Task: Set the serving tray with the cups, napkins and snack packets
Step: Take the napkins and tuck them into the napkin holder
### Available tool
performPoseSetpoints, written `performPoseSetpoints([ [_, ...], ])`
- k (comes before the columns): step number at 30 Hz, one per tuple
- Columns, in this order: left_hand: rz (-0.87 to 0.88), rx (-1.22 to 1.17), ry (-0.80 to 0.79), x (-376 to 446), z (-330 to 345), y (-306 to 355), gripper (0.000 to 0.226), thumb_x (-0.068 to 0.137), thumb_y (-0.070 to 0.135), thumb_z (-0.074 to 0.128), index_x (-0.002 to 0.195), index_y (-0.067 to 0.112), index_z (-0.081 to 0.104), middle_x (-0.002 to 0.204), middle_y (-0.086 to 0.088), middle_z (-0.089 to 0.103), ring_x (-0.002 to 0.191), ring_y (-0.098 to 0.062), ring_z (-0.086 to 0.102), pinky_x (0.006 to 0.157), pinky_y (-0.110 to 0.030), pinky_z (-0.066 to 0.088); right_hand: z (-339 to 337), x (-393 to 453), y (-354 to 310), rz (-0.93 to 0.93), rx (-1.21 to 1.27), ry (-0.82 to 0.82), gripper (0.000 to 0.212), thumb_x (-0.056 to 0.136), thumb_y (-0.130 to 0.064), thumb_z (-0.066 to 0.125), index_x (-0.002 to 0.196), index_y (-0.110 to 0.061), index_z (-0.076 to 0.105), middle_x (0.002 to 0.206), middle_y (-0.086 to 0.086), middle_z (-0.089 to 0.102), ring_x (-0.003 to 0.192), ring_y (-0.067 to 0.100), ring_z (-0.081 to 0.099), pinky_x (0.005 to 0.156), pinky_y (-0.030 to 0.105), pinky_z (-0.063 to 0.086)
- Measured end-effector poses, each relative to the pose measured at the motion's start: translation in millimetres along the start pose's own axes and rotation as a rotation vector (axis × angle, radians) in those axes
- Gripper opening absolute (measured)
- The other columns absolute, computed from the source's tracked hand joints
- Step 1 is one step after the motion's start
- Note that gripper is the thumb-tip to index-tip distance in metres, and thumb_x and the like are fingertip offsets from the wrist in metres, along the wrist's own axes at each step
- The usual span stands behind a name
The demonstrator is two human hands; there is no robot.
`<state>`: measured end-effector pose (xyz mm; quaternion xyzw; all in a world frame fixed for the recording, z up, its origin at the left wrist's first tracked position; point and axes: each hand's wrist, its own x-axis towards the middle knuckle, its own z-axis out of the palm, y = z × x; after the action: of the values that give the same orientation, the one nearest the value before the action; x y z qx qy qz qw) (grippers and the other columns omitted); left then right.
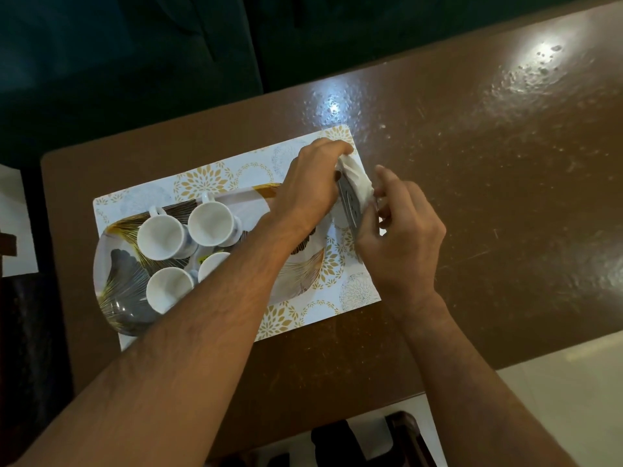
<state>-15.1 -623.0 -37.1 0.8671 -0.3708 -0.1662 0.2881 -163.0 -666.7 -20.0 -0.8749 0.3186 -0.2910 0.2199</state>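
Near the lower edge of the frame, two bare forearms reaching up and inward over the glossy brown bench (472, 163).

At centre right, right hand (401, 227) curled around the lower end of a perforated grey metal napkin holder (350, 210), standing on edge, long axis running from upper left to lower right. Just above and left of it, left hand (310, 183) with fingers bent over the crumpled white paper napkin (355, 178), pinching it against the holder's upper end. Napkin thus between both hands, touching both; left hand nearer to the tray.

Left of the grip, close by: oval serving tray with grey and gold leaf pattern (124, 298), resting on a white rectangular placemat with gold floral print (209, 183). Four white ceramic cups (161, 235) clustered on the tray's left half, upright, mouths open. Right half of the tray partly hidden under the left forearm, seemingly free for the napkins.

Probable coming move: carrying holder and napkin leftward onto that free part, cups and the crossing forearm being the only things in the way. Snack packets not clearly seen; a yellow scrap between the cups too hidden to identify.
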Motion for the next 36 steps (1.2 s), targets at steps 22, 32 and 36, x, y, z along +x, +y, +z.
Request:
performPoseSetpoints([
  [22,0.002,-0.033,-0.070,-10,1,-3,0.039,0.093,0.000,0.068,0.129,0.016,0.068,0.126,-0.005,0.070,0.118,-0.022,0.063,0.099,-0.035,0.053,4,-1,-4,0.104,0.005,0.000,0.016,0.097,-0.016,0.067,0.093,-0.002,0.074,0.093,0.009,0.071,0.073,0.017,0.064,0.062,0.035,0.058],
  [32,-0.013,0.069,-0.056,-28,-20,0,0.045,0.105,0.018,0.055,0.149,0.017,0.050,0.152,-0.002,0.053,0.139,-0.021,0.051,0.111,-0.034,0.042,-1,1,-21,0.052,-0.134,-0.012,0.032,0.098,-0.023,0.064,0.121,-0.001,0.068,0.117,0.014,0.068,0.105,0.026,0.063,0.088,0.036,0.054],
  [36,0.016,0.226,0.023,-49,-43,-15,0.045,0.105,0.024,0.053,0.148,0.013,0.050,0.154,-0.009,0.052,0.143,-0.027,0.048,0.120,-0.041,0.035,3,1,-39,-0.048,-0.184,-0.031,0.037,0.099,-0.027,0.062,0.126,-0.001,0.066,0.126,0.017,0.065,0.117,0.030,0.060,0.096,0.042,0.052],
])
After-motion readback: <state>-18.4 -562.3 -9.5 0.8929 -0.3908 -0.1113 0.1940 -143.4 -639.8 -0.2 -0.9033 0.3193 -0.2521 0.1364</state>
